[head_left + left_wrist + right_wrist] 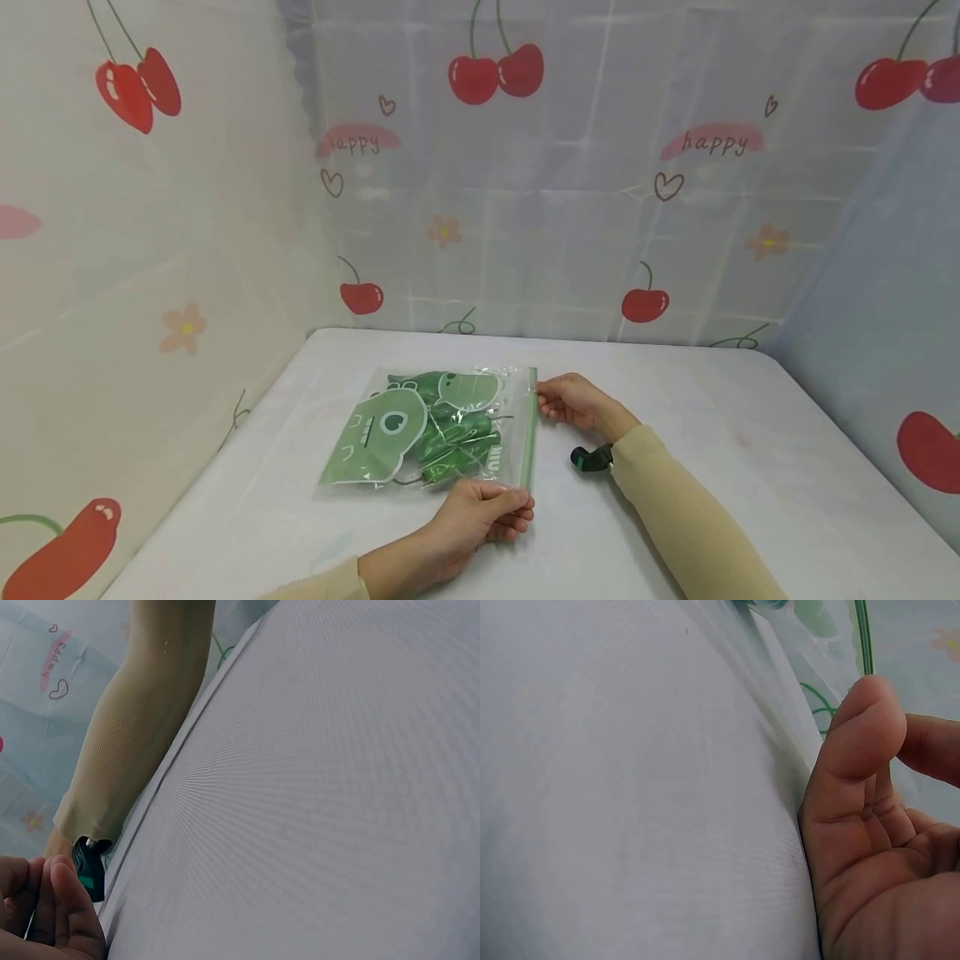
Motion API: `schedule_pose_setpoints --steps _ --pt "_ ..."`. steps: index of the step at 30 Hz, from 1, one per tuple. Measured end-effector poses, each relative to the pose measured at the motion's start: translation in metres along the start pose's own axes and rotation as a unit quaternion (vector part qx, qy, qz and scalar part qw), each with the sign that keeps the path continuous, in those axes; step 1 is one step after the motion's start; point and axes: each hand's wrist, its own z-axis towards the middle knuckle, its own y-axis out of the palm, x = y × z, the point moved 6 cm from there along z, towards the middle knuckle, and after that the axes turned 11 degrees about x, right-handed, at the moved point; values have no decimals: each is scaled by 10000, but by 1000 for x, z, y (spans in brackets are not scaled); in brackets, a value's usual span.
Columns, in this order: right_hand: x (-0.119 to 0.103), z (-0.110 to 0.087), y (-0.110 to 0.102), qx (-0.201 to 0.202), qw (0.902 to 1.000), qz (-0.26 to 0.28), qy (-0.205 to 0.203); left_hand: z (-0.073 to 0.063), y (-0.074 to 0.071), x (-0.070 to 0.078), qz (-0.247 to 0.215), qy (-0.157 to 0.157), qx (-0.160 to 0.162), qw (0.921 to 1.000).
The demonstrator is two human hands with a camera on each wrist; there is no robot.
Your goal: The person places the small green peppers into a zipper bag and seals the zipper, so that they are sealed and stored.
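A clear zip bag with green cartoon monsters printed on it lies flat on the table. Green peppers show through its plastic. A green zip strip runs along the right edge. At the near end of that edge, my left hand pinches the bag between thumb and fingers. My right hand pinches the same edge close to its far end. In the right wrist view, the green strip rises from between the thumb and finger. The left wrist view shows little of the bag.
A white cloth covers the table. Hanging sheets with cherry prints stand behind it and along both sides. A small black device sits at the right wrist, below the beige sleeve.
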Motion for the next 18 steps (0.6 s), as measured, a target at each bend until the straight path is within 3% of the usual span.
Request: schedule_pose_setpoints --steps 18 --pt "-1 10 -3 205 9998 4 78 1 1 -3 -37 24 18 10000"
